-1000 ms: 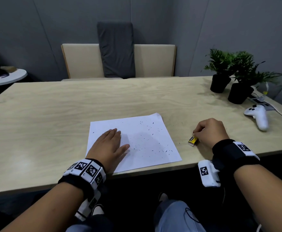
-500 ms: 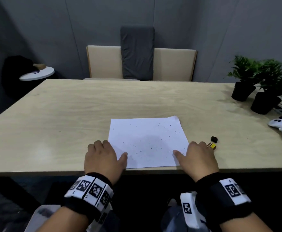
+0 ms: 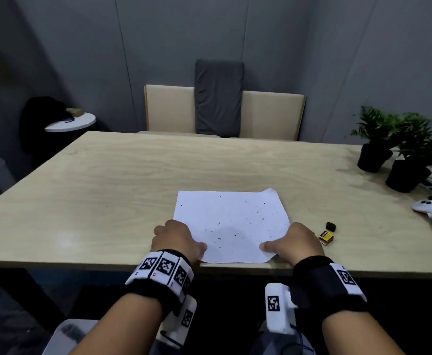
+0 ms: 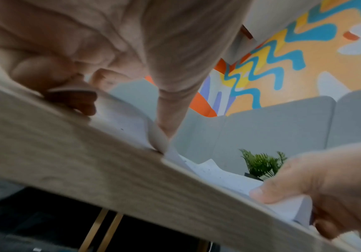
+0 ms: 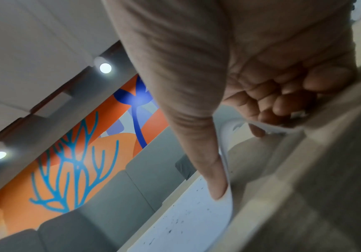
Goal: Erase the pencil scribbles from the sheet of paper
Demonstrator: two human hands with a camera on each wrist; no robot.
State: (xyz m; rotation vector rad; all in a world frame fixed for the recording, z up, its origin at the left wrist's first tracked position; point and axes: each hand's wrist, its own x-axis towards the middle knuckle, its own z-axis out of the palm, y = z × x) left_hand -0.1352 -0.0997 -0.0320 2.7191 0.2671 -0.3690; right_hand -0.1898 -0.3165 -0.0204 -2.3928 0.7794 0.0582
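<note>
Both hands pinch near corners of crumb-strewn sheet (image 3: 231,224) at counter (image 3: 107,190) edge: left hand (image 3: 175,239), right hand (image 3: 295,243); careless lift risks scattering crumbs, creasing paper

White paper (image 3: 231,221), dark specks; yellow-black eraser (image 3: 326,237); pale wood table (image 3: 107,201); mural apparently orange-blue (image 5: 78,162).

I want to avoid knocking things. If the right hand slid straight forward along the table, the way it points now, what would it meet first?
Likely nothing soon. The right hand pinches the paper at its near right corner and points at bare table. The eraser lies just right of that line, though depth is unclear.
</note>
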